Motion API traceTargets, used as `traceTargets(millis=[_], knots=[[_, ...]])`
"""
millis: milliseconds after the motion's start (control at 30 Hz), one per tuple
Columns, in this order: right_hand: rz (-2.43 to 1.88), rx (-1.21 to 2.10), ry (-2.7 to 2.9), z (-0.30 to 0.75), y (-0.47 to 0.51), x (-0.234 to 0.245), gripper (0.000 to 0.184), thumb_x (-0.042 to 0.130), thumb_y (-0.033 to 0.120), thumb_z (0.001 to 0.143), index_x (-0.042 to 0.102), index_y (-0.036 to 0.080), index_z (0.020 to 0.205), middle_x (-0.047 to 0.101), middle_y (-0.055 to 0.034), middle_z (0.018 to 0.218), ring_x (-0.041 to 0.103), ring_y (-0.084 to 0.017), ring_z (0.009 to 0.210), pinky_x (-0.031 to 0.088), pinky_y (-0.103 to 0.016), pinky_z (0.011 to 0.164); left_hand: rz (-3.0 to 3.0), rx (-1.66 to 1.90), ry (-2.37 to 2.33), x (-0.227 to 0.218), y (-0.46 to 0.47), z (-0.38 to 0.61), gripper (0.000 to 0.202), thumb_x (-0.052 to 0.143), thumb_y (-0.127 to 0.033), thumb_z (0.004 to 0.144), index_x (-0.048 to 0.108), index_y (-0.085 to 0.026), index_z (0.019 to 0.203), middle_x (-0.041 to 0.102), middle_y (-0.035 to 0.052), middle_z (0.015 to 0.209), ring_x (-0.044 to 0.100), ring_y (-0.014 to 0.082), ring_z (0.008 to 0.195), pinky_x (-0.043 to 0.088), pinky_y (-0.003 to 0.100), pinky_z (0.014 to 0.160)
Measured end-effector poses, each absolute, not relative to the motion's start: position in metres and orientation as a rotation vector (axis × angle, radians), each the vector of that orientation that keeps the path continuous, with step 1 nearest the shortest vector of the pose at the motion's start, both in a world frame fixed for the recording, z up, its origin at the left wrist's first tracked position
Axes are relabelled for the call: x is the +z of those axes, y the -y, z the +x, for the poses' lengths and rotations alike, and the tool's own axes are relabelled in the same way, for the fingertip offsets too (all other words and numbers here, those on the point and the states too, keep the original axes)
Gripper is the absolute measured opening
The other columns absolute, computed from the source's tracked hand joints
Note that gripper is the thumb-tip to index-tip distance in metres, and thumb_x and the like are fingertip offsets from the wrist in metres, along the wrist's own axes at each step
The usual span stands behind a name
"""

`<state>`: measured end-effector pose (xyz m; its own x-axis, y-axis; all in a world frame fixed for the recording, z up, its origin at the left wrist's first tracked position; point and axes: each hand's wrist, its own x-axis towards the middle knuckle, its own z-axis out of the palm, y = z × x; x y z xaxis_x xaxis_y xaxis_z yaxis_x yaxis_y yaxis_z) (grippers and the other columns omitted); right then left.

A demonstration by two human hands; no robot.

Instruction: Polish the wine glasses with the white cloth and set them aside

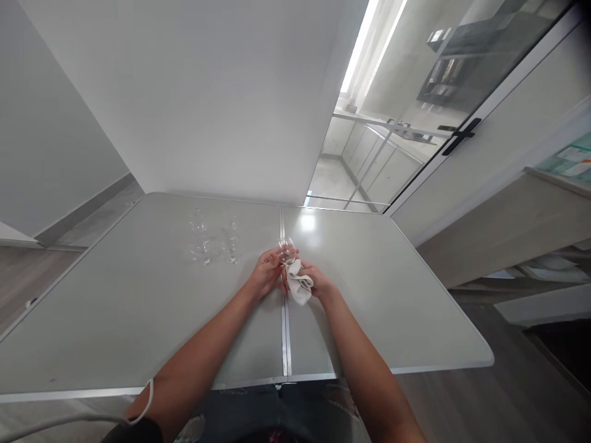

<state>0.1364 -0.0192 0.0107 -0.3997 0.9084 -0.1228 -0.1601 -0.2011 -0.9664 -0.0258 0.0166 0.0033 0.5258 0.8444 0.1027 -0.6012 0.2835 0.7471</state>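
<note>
- Nearest, approx. 7 o'clock (clock centred on held glass): white cable [64, 421]; best kept off the work.
- White cloth [300, 284], approx. 5 o'clock, bunched against glass's near end, over metal seam [285, 341] running 6 to 12.
- R hand [317, 280], approx. 4 o'clock: closed on cloth; some fingers hidden, exact hold n/a.
- L hand [266, 272], approx. 8 o'clock: gripping glass from its left side.
- Clear round glass [287, 248]: at clock centre, held above worktop [392, 295], btwn both hands. Long axis approx. 12–6, I'd judge; rounded part twd 12, cloth-covered end twd 6. Can't tell which end is mouth, or exact tilt.
- Technique (my view): light, steady L grip; turn glass vs. cloth w/ small R moves; no twisting or squeezing, prob. thin. Stay low over worktop in case of slip.
- Further clear glasses [229, 245], approx. 9 o'clock, well apart from hands; count unclear b/c see-through.
- Farthest: white wall [221, 104], approx. 11–12; glazed door [383, 129], approx. 1.
</note>
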Motion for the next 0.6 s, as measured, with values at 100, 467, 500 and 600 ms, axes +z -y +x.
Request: traceTargets(millis=[100,467,500,600], knots=[[-0.958,1.719,1.403,0.139,0.018,0.012,0.020,0.064,0.038,0.077,0.060,0.019,0.080,0.061,-0.0027,0.069,0.055,-0.018,0.065,0.043,-0.030,0.062,0.886,1.018,-0.339,0.005,-0.017,-0.027,0.070,0.081,-0.055,0.074,0.066,-0.012,0.127,0.068,0.0214,0.129,0.071,0.0311,0.108,0.055,0.039,0.092],[-1.141,1.366,1.458,0.135,0.011,0.005,0.014,0.060,0.030,0.076,0.062,0.018,0.083,0.063,-0.0023,0.077,0.052,-0.017,0.068,0.042,-0.028,0.066,0.867,1.102,-0.392,-0.001,-0.022,-0.025,0.067,0.085,-0.048,0.073,0.065,-0.014,0.127,0.068,0.0194,0.129,0.070,0.0296,0.110,0.054,0.039,0.096],[-1.059,1.540,1.395,0.137,0.013,0.006,0.015,0.062,0.032,0.075,0.062,0.018,0.082,0.063,-0.0021,0.075,0.052,-0.016,0.066,0.042,-0.028,0.064,0.856,1.031,-0.352,0.000,-0.022,-0.028,0.068,0.084,-0.050,0.073,0.066,-0.013,0.127,0.068,0.0203,0.129,0.070,0.0308,0.109,0.055,0.040,0.094],[-0.980,1.698,1.332,0.139,0.014,0.005,0.016,0.063,0.034,0.076,0.061,0.018,0.080,0.061,-0.0023,0.071,0.052,-0.016,0.062,0.043,-0.029,0.061,0.838,0.983,-0.310,0.002,-0.022,-0.028,0.071,0.082,-0.054,0.073,0.065,-0.013,0.129,0.067,0.0210,0.130,0.070,0.0320,0.110,0.056,0.040,0.090]])
